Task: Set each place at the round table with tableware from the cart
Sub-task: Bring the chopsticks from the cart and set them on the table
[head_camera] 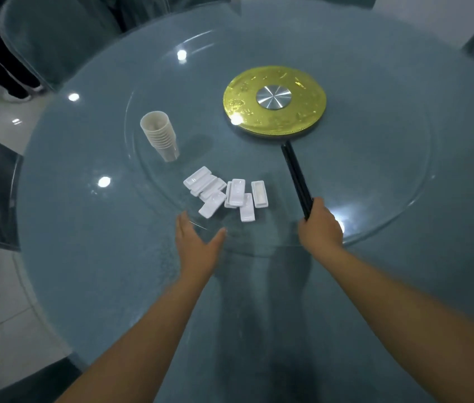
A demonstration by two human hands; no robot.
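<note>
From the head view, a round counter with a blue-grey cloth under glass fills the frame, and a clear glass turntable sits on its middle, with a gold disc carrying a silver hub at the centre.

The right hand is over the near rim of the turntable, its grip curled tight around the near end of a bundle of black chopsticks. The chopsticks slant away from the hand toward the gold disc, their far tips just at the disc's near edge.

The left hand hovers at the near rim of the turntable, fingers straight and thumb spread, its grip apart and holding nothing. Whether the palm touches the glass cannot be told.

Just beyond the left hand, on the near part of the turntable, lies a loose heap of small white rectangular rests, some overlapping, some tipped on others. Farther toward the left rim of the turntable stands a stack of pale cups, nested together and open end up.

Grey-covered chairs stand round the far and left edges of the counter, and dark trouser legs of a person show at the far left.
</note>
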